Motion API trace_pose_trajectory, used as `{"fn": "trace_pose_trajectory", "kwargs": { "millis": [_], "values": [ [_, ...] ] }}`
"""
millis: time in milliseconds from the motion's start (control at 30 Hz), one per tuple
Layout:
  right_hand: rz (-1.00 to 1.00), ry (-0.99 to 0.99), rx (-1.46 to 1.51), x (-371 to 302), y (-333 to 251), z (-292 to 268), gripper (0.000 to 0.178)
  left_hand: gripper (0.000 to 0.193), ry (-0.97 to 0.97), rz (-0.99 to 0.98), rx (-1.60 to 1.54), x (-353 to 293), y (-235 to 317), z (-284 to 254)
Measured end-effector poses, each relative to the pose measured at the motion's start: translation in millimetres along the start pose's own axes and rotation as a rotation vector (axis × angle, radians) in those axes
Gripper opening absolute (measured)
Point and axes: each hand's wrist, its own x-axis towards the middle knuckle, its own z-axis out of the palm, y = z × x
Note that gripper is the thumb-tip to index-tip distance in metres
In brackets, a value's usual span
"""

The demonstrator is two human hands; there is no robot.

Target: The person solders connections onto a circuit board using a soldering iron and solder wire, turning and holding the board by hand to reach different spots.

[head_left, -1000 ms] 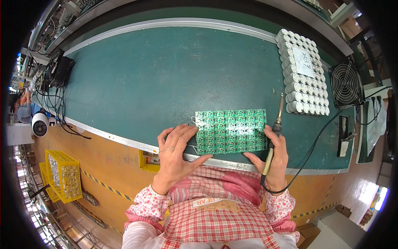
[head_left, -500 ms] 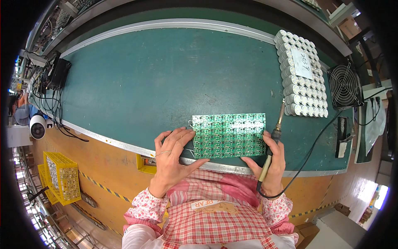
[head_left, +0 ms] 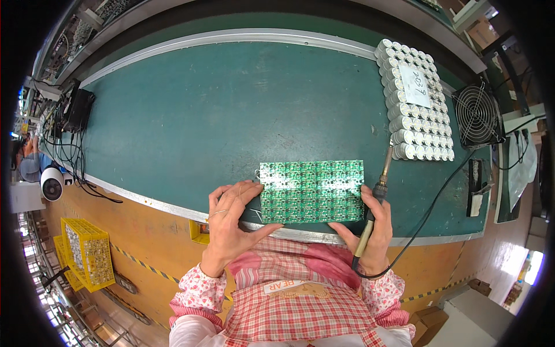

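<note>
A green circuit board panel (head_left: 312,199), crowded with rows of small parts, is held at the near edge of the workbench. My left hand (head_left: 230,226) grips its left edge, fingers along the side and thumb at the near corner. At the opposite end my right hand (head_left: 377,234) holds the board by its right edge, thumb below the near side. The same hand keeps a soldering iron (head_left: 380,188) in its grasp, metal tip pointing away toward the stacked white discs. Wire-like bits (head_left: 256,213) poke out beside the board's left edge, partly hidden by my left fingers.
Stacked round white pieces (head_left: 417,124) with a paper label stand at the right. Beyond them is a fan with a wire guard (head_left: 477,114). The iron's black cord (head_left: 430,209) loops across the bench's right side. Black cables (head_left: 74,153) hang at the left edge; a yellow crate (head_left: 89,251) stands below.
The board and both hands have shifted slightly left, and the bright glare on the board now spreads further to its left. Both hands keep their hold.
</note>
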Motion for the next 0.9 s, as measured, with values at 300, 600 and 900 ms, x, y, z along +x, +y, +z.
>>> {"fn": "trace_pose_trajectory", "kwargs": {
  "millis": [300, 600, 900],
  "values": [
    [0.014, 0.004, 0.031, -3.5, 1.3, 1.7, 0.077, 0.075, -0.039, -0.012, -0.009, 3.9, 0.9, -4.2],
    [0.028, -0.014, 0.069, -5.8, 2.6, 0.4, 0.077, 0.075, -0.058, -0.009, 0.005, 5.4, 1.2, -6.6],
    [0.02, -0.014, 0.089, -6.5, 2.6, -0.8, 0.076, 0.075, -0.059, -0.011, 0.014, 6.2, 0.9, -6.6]
  ]
}}
